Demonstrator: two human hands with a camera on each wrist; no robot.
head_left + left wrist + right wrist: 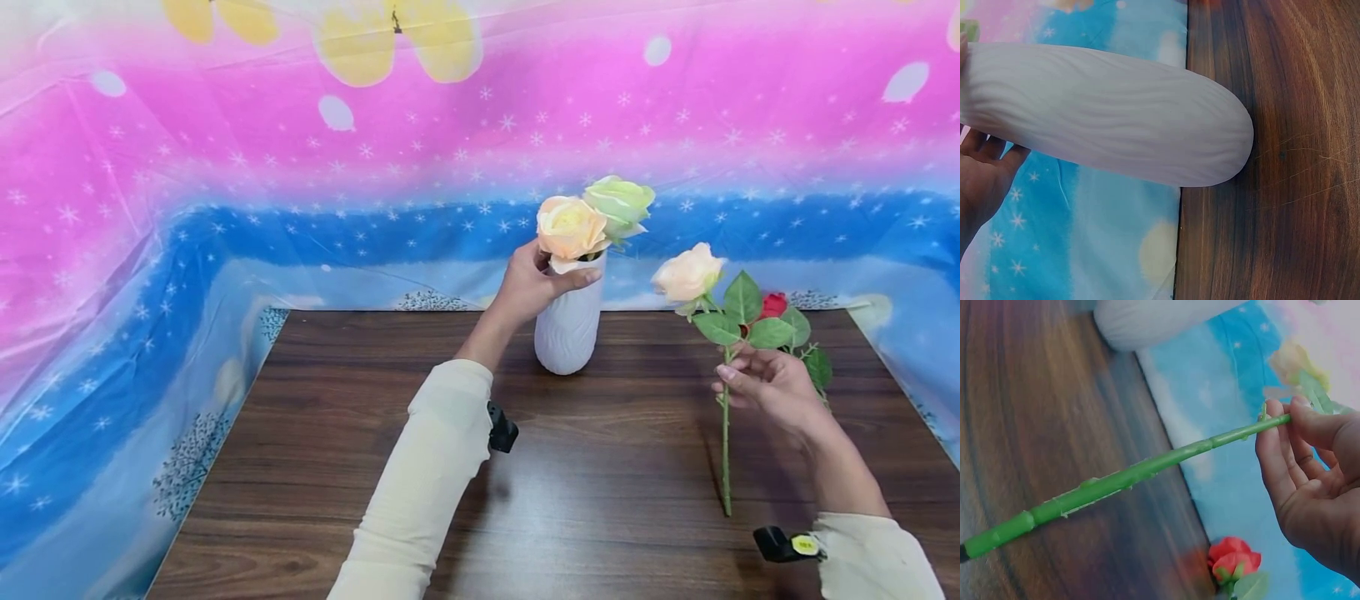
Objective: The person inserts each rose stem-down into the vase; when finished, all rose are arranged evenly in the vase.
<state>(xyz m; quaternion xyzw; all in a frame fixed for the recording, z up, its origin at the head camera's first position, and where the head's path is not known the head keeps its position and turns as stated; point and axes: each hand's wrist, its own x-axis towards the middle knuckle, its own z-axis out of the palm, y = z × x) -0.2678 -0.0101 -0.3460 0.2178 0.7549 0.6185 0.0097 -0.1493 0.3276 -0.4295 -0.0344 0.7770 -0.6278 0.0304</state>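
Observation:
A white vase (567,329) with a wavy ribbed surface stands upright toward the back of the table. My left hand (528,282) grips it near the rim, thumb across the front. Out of its mouth rise a peach rose (572,227) and a pale green rose (619,206). To the right, my right hand (772,387) pinches the green stem (1147,469) of a cream rose (688,272) between thumb and fingers. That rose is upright, its bloom leaning left and its stem end low over the table. Its leaves (742,300) spread just above the fingers.
A red rose (774,305) with green leaves lies behind my right hand, partly hidden by it. The dark wooden table (360,467) reaches back to a pink and blue patterned cloth (420,150). Small black cameras (502,427) sit at both wrists.

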